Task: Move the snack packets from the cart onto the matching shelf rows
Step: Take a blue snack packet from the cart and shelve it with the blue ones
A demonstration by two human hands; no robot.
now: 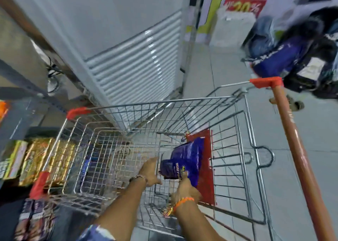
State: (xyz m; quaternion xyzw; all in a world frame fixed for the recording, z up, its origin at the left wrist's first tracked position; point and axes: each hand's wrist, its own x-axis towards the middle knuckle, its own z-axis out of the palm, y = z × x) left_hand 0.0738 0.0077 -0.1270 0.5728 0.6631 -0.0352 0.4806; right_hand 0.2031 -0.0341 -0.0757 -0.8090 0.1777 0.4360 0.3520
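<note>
Two hands reach inside the cart point(76, 112) — our right hand point(185, 186) pinches the blue packet point(184, 160), left hand point(150, 171) spread beside it; we should support underneath before lifting.

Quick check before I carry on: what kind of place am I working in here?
Most likely a retail shop aisle. A wire shopping cart holds blue snack packets, gold packets line a low shelf at left, and a red discount sign hangs behind.
</note>
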